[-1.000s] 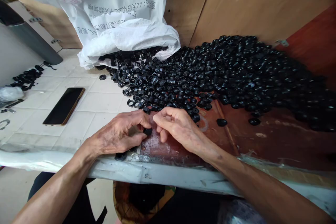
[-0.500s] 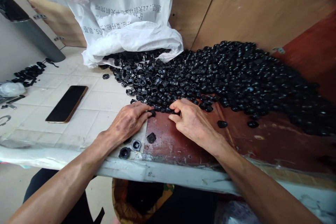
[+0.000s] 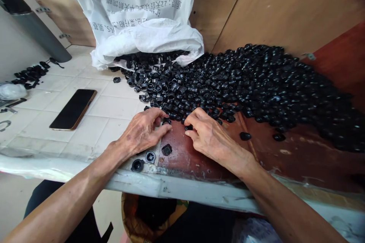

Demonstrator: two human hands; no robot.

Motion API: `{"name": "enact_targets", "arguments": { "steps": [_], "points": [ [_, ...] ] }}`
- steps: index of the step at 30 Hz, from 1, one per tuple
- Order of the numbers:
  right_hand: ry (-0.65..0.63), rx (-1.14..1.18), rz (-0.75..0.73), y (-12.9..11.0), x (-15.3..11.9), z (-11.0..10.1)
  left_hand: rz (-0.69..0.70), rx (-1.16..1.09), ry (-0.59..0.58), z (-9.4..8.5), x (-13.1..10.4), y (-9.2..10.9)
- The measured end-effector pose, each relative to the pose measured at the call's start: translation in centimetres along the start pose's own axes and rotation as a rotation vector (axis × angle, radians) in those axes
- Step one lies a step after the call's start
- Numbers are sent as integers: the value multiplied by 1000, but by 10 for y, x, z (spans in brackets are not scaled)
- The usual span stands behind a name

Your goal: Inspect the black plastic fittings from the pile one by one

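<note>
Black plastic parts [image 3: 234,79], small and ring-like or capped, very many: heaped on the tabletop [image 3: 99,102] from the mouth of a white sack [image 3: 148,40] rightward along the wooden panels [image 3: 273,11]. Sack: print upside down; legible in part "30天" and "22天龄以上"; red print at upper left, creased, unreadable. Left hand [image 3: 141,131]: at the near edge of the heap, thumb and forefinger of the grip parted about a dark part [image 3: 166,121]; whether it is held cannot be told. Right hand [image 3: 209,133]: grip pinching a small black cap [image 3: 188,127] between thumb and bent forefinger, just beside the heap. Loose pieces, three: one squarish [image 3: 167,149], two round [image 3: 144,161], near the front edge by the left hand. Loose pieces, two more: dark [image 3: 245,136], on the red-brown surface to the right. Phone [image 3: 73,109], one, screen dark, lying on the pale tile-patterned section. Grey cylinder [image 3: 42,34], one, black-topped, at far left, with a smaller cluster of black pieces [image 3: 30,76] near its base.
</note>
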State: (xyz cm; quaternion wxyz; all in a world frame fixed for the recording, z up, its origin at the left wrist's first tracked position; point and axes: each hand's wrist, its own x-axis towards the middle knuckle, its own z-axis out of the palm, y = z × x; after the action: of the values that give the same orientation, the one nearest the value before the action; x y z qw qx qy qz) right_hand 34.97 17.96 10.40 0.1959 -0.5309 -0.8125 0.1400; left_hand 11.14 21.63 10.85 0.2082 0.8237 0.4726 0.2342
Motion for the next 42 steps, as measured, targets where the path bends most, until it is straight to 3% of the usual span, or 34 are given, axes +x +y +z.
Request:
{"name": "enact_targets", "arguments": {
  "steps": [5, 9, 14, 18, 22, 26, 33, 39, 42],
  "points": [
    [83, 80, -59, -5, 1, 3, 128, 84, 6, 10, -2, -10],
    [176, 170, -21, -8, 2, 4, 180, 92, -5, 11, -3, -10],
    [24, 169, -102, -7, 3, 9, 194, 84, -36, 8, -4, -7],
    [-31, 226, -148, -7, 4, 13, 126, 32, -50, 7, -4, -2],
    [134, 339, -90, -11, 5, 10, 31, -89, -26, 3, -5, 6],
    [264, 456, -120, -14, 7, 8, 26, -223, -65, 1, -5, 10],
    [274, 538, -1, -16, 7, 14, 17, -348, -70, 1, -8, 9],
    [309, 492, -174, -17, 8, 12, -48, -624, -42, 3, -10, 12],
    [323, 491, -143, -19, 7, 10, -80, -694, -34, 3, -10, 14]
  ]
}}
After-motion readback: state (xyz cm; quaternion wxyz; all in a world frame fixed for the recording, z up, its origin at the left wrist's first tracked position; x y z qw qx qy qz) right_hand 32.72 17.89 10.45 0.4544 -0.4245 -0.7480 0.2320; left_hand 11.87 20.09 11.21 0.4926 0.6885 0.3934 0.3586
